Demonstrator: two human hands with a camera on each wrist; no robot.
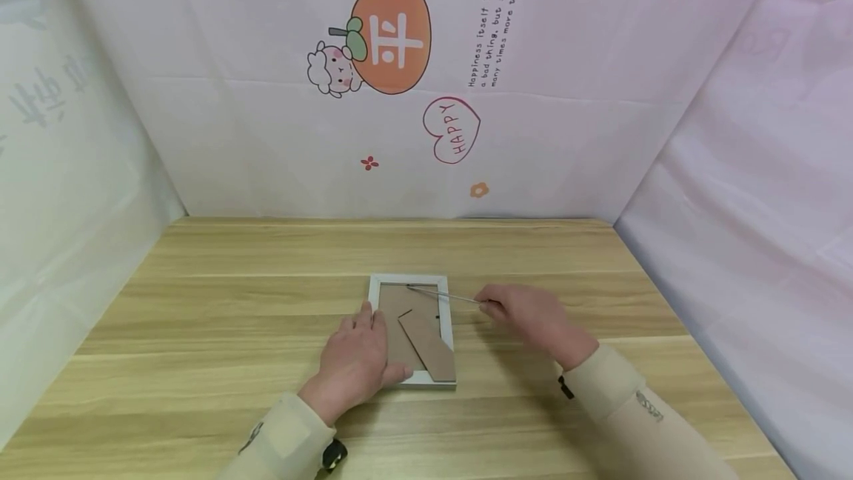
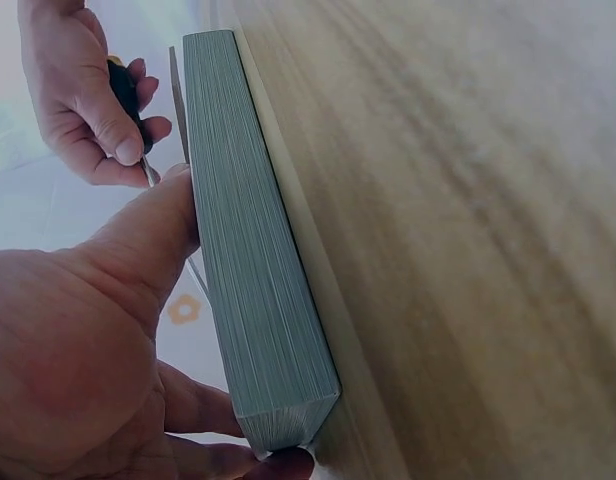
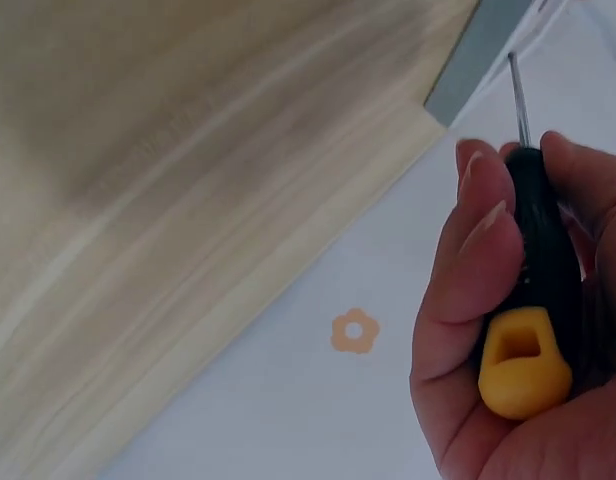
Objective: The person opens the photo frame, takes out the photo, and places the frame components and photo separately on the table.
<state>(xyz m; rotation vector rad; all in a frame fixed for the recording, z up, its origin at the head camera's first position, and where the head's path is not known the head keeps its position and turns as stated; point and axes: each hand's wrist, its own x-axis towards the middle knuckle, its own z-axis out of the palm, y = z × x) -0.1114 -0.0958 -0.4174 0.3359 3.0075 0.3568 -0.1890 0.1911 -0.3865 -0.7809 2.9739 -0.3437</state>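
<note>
A white picture frame [image 1: 406, 279] lies back side up on the wooden table, showing its brown backing board [image 1: 393, 302] and a slanted stand leg [image 1: 429, 354]. My left hand [image 1: 356, 358] holds the frame at its lower left, fingers along the left side and thumb over the bottom edge. In my right hand [image 1: 529, 317] is a screwdriver [image 3: 548, 235] with a black and yellow handle, gripped in curled fingers. Its thin metal shaft [image 1: 449, 295] reaches over the frame's right side, with the tip at the upper inner edge. A small dark tab [image 1: 437, 317] shows on the right inner edge.
The wooden table [image 1: 233, 302] extends around the frame on all sides. A white printed cloth [image 1: 266, 132] rises behind its far edge, and more white cloth [image 1: 766, 191] hangs at the left and right.
</note>
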